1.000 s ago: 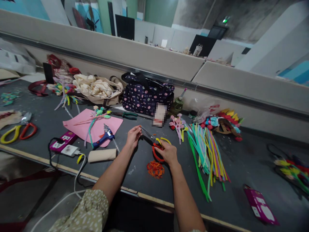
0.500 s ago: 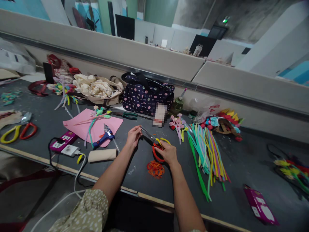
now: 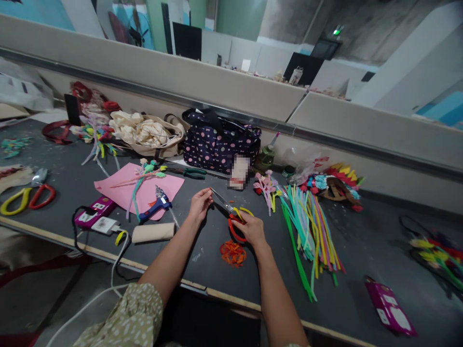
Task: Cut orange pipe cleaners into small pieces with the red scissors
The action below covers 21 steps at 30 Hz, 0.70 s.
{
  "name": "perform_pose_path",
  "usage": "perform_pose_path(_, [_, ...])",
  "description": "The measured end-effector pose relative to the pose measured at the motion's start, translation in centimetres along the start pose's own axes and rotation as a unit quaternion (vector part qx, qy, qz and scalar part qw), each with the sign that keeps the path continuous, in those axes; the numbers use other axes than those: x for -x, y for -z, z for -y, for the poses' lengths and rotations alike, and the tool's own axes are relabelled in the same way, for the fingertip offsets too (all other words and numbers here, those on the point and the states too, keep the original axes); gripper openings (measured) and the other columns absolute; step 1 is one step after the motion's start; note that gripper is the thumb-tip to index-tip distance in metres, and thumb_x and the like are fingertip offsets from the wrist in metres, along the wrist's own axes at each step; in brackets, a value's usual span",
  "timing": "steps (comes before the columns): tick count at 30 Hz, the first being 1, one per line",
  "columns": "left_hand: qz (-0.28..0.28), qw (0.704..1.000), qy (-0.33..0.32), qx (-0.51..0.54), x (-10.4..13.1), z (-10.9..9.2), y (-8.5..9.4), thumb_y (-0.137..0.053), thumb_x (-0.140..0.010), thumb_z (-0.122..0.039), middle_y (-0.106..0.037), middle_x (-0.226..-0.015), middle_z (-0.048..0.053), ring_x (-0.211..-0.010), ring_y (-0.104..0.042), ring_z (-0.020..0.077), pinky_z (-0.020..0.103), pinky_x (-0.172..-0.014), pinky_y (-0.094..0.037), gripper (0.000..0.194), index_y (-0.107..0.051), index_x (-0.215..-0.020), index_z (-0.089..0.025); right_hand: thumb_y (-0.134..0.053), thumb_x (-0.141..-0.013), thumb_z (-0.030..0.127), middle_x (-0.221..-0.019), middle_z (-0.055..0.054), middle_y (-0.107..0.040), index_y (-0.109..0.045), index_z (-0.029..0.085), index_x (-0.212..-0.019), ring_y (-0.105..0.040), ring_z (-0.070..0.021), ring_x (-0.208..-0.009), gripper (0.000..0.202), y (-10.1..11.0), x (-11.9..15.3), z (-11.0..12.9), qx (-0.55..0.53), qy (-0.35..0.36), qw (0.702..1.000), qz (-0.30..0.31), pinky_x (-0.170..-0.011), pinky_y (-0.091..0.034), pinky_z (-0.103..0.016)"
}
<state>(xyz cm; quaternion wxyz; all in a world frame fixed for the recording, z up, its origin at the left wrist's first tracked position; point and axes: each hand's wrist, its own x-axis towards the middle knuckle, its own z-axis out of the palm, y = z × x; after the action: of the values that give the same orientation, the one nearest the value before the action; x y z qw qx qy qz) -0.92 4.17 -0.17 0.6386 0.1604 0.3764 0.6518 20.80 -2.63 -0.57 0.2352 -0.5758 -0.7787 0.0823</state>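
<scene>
My right hand (image 3: 253, 230) is wrapped round the handles of a pair of scissors (image 3: 226, 206), one handle yellow and the other red. The blades point away to the left, their tips close to the fingers of my left hand (image 3: 199, 205). That hand is closed in a pinch at the blade tips; whatever it pinches is too small to make out. Below the scissors lies a small heap of orange cut pieces (image 3: 233, 253) on the dark table (image 3: 206, 289).
Bundled pipe cleaners (image 3: 311, 231) lie to the right. A glue gun (image 3: 157, 205), pink sheet (image 3: 121, 185), beige roll (image 3: 154, 233) and purple power strip (image 3: 96, 212) are leftward. Behind stand a dotted dark bag (image 3: 217, 144) and a green bottle (image 3: 266, 155). Other scissors (image 3: 39, 180) lie far left.
The scissors have shifted very slightly in my right hand, and the blades look a little further parted. My left hand stays in nearly the same place.
</scene>
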Motion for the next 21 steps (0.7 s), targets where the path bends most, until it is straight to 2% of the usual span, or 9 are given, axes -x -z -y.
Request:
perform_pose_path(7, [-0.009, 1.000, -0.005, -0.019, -0.10, -0.11, 0.12, -0.079, -0.057, -0.017, -0.065, -0.071, 0.002, -0.050, -0.052, 0.0040, 0.016, -0.051, -0.047, 0.028, -0.068, -0.082, -0.011, -0.059, -0.084, 0.047, -0.110, -0.002, -0.071, -0.067, 0.028, -0.114, -0.068, -0.0204, -0.096, 0.036, -0.17, -0.06, -0.01, 0.007, -0.005, 1.000, -0.015, -0.081, -0.053, -0.030])
perform_pose_path(21, [-0.003, 1.000, 0.000, -0.027, -0.04, -0.10, 0.00, -0.077, -0.058, -0.014, -0.061, -0.066, -0.001, -0.048, -0.049, 0.0039, 0.016, -0.048, -0.046, 0.024, -0.065, -0.079, -0.012, -0.061, -0.081, 0.049, -0.111, -0.003, -0.071, -0.065, 0.028, -0.116, -0.069, -0.0210, -0.094, 0.042, 0.18, -0.08, 0.53, 0.047, -0.012, 0.999, -0.023, -0.080, -0.054, -0.032])
